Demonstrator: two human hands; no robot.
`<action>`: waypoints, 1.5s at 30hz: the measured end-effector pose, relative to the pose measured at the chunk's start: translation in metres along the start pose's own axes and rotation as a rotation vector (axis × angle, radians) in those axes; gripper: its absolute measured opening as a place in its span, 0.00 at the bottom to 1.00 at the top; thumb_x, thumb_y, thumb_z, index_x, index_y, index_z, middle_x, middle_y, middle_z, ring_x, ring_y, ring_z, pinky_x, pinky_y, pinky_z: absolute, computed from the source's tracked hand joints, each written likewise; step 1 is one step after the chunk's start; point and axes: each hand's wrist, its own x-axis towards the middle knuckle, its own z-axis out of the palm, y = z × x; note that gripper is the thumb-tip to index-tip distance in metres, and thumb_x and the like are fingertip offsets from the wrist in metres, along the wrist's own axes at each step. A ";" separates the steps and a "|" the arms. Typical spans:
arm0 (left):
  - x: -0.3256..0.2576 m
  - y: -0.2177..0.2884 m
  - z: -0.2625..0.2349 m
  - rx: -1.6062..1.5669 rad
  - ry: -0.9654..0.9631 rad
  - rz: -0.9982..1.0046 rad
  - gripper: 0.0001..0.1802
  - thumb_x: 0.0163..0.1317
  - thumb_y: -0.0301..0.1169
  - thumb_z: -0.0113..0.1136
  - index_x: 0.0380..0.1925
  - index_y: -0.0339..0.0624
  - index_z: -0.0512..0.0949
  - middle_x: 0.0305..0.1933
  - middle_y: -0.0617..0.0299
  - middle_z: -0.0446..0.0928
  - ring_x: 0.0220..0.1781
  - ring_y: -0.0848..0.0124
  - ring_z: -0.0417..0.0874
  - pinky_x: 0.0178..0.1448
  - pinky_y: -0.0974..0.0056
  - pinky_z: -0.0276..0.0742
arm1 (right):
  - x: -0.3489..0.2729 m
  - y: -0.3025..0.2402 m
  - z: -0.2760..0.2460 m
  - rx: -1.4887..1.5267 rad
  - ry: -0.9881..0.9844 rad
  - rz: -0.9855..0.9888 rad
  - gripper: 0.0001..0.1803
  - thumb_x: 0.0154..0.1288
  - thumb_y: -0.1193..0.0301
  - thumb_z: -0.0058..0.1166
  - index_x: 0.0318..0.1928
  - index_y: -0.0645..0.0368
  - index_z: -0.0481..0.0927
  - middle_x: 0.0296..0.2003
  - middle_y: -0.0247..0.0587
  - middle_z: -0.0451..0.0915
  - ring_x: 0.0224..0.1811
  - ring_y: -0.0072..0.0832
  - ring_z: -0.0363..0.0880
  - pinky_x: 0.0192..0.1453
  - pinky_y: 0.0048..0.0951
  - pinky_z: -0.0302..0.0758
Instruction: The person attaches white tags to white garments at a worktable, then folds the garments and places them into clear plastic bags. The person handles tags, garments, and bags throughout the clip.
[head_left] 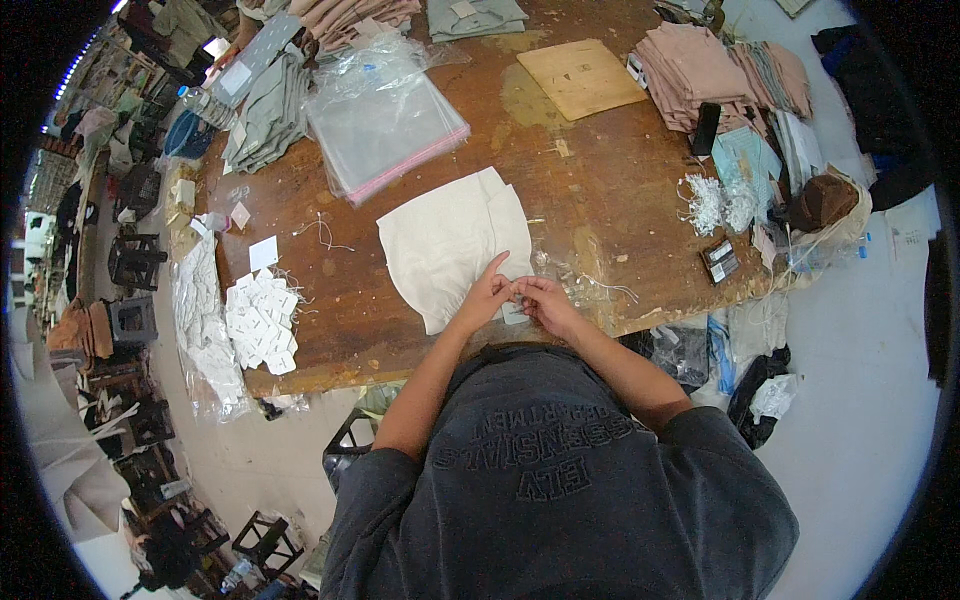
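Note:
A folded cream garment [450, 235] lies on the wooden table in front of me. Over its near right edge, my left hand [485, 298] and my right hand [546, 304] meet fingertip to fingertip. The left thumb and some fingers are pinched together while one finger points up across the cloth. My right hand is closed in a pinch as well. What the fingertips hold is too small to make out. Just below them shows a small pale tag [514, 314], partly covered by the hands.
White hang tags [262, 320] lie heaped on the left, beside a plastic-wrapped bundle [205, 310]. Clear plastic bags [385, 130] are stacked beyond the garment. Right: white strings [703, 203], a phone [705, 130], a small dark box [719, 260], folded pink garments [692, 75]. A cardboard sheet [580, 78] lies far back.

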 end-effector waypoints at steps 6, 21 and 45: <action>0.004 -0.005 -0.004 -0.033 -0.003 -0.054 0.30 0.68 0.26 0.57 0.68 0.39 0.60 0.34 0.64 0.78 0.39 0.76 0.78 0.47 0.70 0.76 | -0.003 -0.011 -0.004 0.023 -0.066 0.097 0.10 0.70 0.68 0.56 0.45 0.59 0.80 0.34 0.30 0.81 0.27 0.14 0.72 0.32 0.16 0.72; -0.007 0.002 -0.013 0.872 0.320 0.325 0.08 0.56 0.27 0.64 0.38 0.42 0.82 0.40 0.57 0.80 0.43 0.56 0.79 0.51 0.58 0.74 | -0.004 0.031 -0.007 -1.354 0.315 -0.361 0.19 0.53 0.61 0.68 0.38 0.63 0.79 0.37 0.49 0.77 0.38 0.46 0.77 0.42 0.42 0.75; 0.040 -0.015 -0.009 1.418 0.221 0.127 0.31 0.68 0.53 0.46 0.68 0.53 0.65 0.77 0.61 0.51 0.78 0.47 0.43 0.68 0.25 0.47 | 0.153 -0.086 0.005 -1.681 0.263 -0.521 0.12 0.61 0.65 0.57 0.34 0.63 0.81 0.35 0.54 0.81 0.41 0.50 0.81 0.46 0.47 0.78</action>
